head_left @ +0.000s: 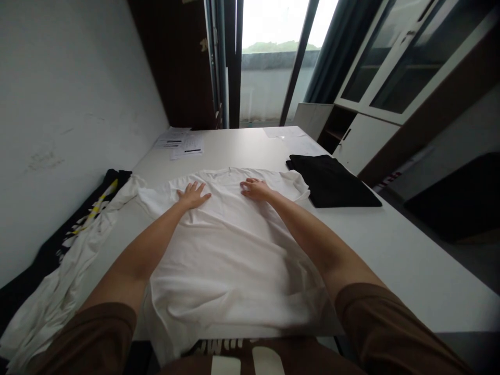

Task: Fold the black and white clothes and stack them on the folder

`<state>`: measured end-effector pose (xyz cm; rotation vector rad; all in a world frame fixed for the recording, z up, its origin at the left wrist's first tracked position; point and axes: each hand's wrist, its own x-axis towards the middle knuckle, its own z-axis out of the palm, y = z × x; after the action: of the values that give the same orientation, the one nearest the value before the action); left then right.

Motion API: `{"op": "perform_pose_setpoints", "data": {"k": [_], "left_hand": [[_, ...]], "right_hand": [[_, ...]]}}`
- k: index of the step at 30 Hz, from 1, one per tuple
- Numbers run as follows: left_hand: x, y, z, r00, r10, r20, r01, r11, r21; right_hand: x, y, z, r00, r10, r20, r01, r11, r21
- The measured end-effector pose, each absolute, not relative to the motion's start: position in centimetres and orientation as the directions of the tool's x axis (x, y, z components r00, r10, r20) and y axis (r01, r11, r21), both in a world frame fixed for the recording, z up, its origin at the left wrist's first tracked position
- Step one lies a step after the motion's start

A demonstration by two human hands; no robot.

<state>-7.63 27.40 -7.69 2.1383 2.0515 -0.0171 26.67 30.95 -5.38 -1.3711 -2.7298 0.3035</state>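
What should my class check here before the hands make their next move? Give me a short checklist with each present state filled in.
1. Left hand resting on the white shirt: ok, it lies spread on the upper part.
2. Right hand resting on the shirt: ok, also on the upper part.
3. Shirt smooth: not ok, it is creased across the middle and lower part.
4. Shirt wholly on the white table: not ok, its lower left part hangs past the near edge.
5. Folded black cloth apart from the shirt: cannot tell, their edges come very close.
6. Papers apart from the shirt: ok, they lie beyond it.
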Motion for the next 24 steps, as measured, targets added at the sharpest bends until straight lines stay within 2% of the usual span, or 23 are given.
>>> {"op": "perform_pose_setpoints", "data": {"k": [3, 7, 24], "left_hand": [[-8.0, 29.9, -7.8, 0.077, 0.976, -0.204, 0.991, -0.053, 0.119], [-8.3, 32.9, -7.8, 0.05, 0.971, -0.235, 0.996, -0.033, 0.077], [-8.5, 43.1, -9.6, 0.074, 0.982, -0.172, 0.992, -0.054, 0.116]], "right_hand": [[25.7, 33.4, -5.7, -0.48, 0.87, -0.111, 0.868, 0.453, -0.206], [25.5, 37.1, -5.7, -0.442, 0.874, -0.203, 0.894, 0.412, -0.175], [25.1, 48.3, -7.4, -0.3, 0.924, -0.235, 0.951, 0.271, -0.15]]}}
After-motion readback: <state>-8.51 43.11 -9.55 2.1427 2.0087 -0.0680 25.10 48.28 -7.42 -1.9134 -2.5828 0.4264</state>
